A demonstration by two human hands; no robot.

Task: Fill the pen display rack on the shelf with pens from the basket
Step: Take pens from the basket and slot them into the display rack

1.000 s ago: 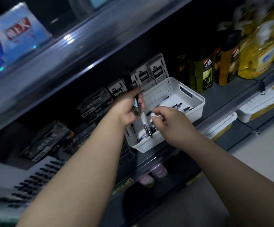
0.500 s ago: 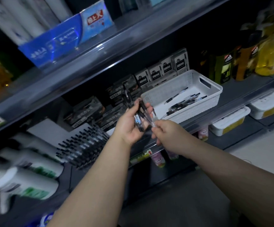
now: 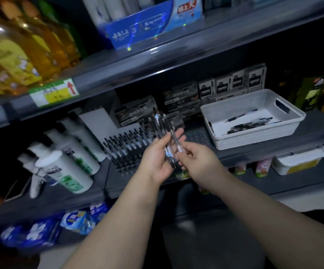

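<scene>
So, roughly midway by my guess: the pen display rack (image 3: 127, 150) on the shelf (image 3: 312, 133) has most rows full of black pens, but its right end, nearest the basket (image 3: 258, 140), looks bare. A handful of loose pens (image 3: 248, 124) is left in there too. Left grip (image 3: 156, 159) is wrapped round a small bunch of pens (image 3: 158, 123), tips up, just in front of the rack's right end. Right grip (image 3: 198, 160) pinches the lower end of a single pen (image 3: 171, 133) right against that bunch, probably separating it out.
</scene>
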